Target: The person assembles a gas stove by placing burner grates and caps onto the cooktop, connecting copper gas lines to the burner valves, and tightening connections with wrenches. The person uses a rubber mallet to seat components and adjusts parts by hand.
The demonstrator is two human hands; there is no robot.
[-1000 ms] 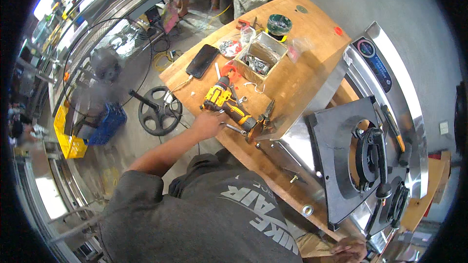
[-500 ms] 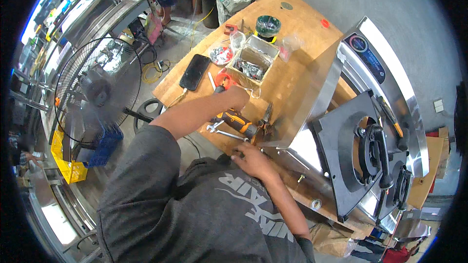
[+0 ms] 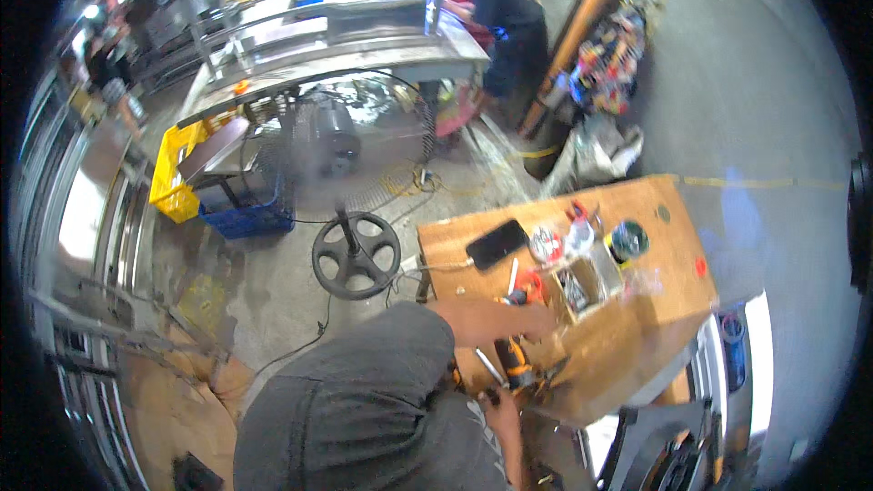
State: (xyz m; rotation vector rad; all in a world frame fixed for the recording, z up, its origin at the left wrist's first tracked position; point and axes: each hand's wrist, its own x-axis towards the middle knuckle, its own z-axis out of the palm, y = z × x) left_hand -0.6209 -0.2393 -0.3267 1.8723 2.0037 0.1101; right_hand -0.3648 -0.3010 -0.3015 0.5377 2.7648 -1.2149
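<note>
Find open floor [image 3: 282, 305] at nine o'clock, reaching the left edge of the wooden table [image 3: 446, 235]. Trace the silver tool [image 3: 491, 366] lying eleven to five, ending just beside the right hand [image 3: 498, 407], fingers partly curled, contact unclear. Look just right for the drill [image 3: 516, 364], on the table, handle slanting eleven to five, upper part behind the left forearm [image 3: 477, 316]. At one o'clock from that handle, find the left hand [image 3: 543, 321], too blurred to tell finger spread or contact. Note bare tabletop at two o'clock beyond the open box [image 3: 602, 267].
</note>
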